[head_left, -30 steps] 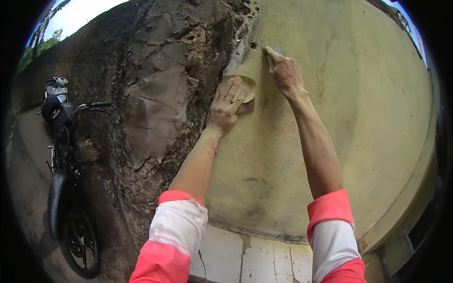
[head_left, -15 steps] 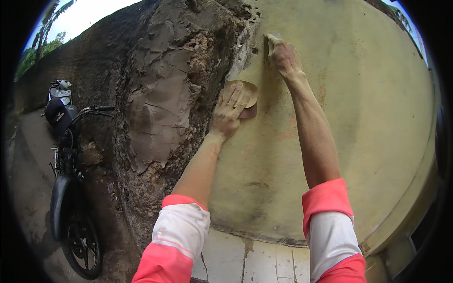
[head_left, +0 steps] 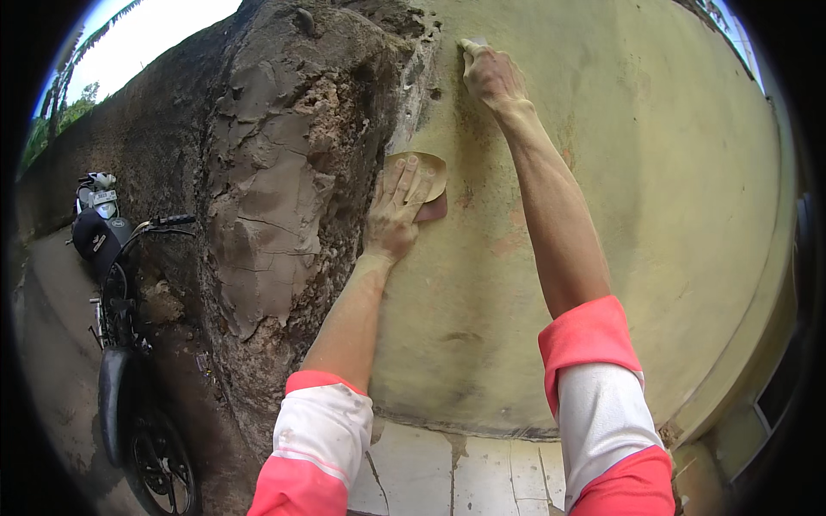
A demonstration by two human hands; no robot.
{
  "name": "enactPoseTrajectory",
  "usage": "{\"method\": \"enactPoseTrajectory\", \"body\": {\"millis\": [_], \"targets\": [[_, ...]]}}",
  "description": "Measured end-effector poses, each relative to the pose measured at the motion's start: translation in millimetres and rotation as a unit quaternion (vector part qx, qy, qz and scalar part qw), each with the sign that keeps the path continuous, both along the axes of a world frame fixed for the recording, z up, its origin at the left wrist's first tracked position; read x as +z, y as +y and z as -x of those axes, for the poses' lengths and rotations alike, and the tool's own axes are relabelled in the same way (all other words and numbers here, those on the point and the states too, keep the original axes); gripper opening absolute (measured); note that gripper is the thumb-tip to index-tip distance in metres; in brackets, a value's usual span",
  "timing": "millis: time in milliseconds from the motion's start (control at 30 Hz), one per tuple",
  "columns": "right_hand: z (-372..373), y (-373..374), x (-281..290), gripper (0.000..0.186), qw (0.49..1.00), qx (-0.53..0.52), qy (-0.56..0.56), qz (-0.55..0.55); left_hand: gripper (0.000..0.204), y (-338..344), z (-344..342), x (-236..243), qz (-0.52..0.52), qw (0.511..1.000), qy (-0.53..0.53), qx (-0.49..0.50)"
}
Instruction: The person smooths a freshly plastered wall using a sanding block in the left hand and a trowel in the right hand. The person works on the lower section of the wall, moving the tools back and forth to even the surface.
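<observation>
A tan, reddish-edged sheet (head_left: 437, 179) is partly covered by the open, flattened left hand (head_left: 394, 213), apparently to be pressed evenly against the yellow-green wall (head_left: 671, 215) beside rough masonry (head_left: 267, 198). Higher up, a small pale piece (head_left: 479, 40), mostly hidden, is gripped by the right hand (head_left: 496, 77), seemingly for control.

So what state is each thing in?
Yellowish plastered wall: stained.
Bare left hand: fingers extended, flat.
Tan and pink curved sheet: under left hand, apparently folded.
Bare right hand: closed on small pale flat object, mostly hidden.
Rough brown surface: cracked.
Black motorcycle: standing, parked.
Dark brimmed cap: resting on motorcycle.
White tiles: stained.
</observation>
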State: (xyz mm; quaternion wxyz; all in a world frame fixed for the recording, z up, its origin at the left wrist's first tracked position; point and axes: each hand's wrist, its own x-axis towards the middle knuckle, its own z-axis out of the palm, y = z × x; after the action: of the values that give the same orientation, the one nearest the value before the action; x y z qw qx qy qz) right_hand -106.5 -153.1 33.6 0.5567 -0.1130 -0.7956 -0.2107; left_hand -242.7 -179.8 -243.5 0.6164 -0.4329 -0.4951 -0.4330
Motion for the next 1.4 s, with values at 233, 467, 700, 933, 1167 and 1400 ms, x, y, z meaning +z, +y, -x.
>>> {"method": "enactPoseTrajectory", "body": {"millis": [233,467,700,933,1167,1400], "targets": [[-15.2,24.0,-53.8,0.045,0.998,0.004,-0.057,0.026,0.074,-10.4,7.1,-9.6,-0.003,1.0,-0.005,-0.007],[2.4,12.2,12.2,0.054,1.0,-0.012,-0.021,-0.012,0.071,-5.3,-1.2,-3.8,0.022,1.0,-0.018,0.008],[1.7,2.5,63.7,0.052,1.0,-0.004,-0.028,-0.014,0.07,0.4,-5.3,-2.7,0.014,1.0,-0.01,-0.017],[-90.5,61.4,-114.9,0.043,0.991,-0.059,-0.099,0.071,0.071,-11.4,6.4,-9.6,0.027,0.999,-0.022,0.025],[-49.1,50.4,-49.1,0.04,0.999,0.0,-0.047,0.014,0.068,-2.8,-3.4,-2.2,0.007,1.0,-0.01,0.011],[-54.7,40.7,-33.7,0.042,0.998,0.009,-0.06,0.016,0.064,0.3,-4.8,-3.2,0.002,1.0,-0.005,0.01]]}}
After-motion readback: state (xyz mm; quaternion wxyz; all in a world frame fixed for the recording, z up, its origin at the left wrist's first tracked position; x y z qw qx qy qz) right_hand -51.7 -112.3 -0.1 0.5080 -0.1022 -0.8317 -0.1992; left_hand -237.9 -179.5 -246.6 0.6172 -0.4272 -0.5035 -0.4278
